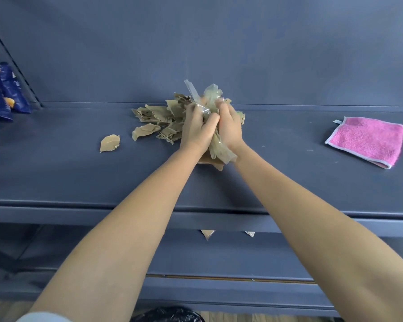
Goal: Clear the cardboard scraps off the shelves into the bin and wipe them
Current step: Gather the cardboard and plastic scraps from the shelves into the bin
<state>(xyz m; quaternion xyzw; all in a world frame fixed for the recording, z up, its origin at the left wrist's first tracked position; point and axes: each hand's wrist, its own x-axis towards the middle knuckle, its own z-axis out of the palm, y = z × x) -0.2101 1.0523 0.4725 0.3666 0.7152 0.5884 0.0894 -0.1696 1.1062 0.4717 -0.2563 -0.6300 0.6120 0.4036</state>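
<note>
A heap of brown cardboard scraps (157, 120) lies on the dark blue shelf (56, 177), near its back. My left hand (196, 126) and my right hand (229, 129) are pressed together over the heap's right side, gripping a bundle of scraps mixed with crumpled clear plastic tape (211, 98). Part of the bundle hangs below my wrists. One loose scrap (109, 142) lies apart to the left. A pink wiping cloth (368, 141) lies flat at the shelf's right end.
Blue snack packets (2, 96) stand at the far left of the shelf. Two small scraps (207, 234) lie on the lower shelf beneath. A bin with a black liner (168, 314) sits on the floor at the bottom edge.
</note>
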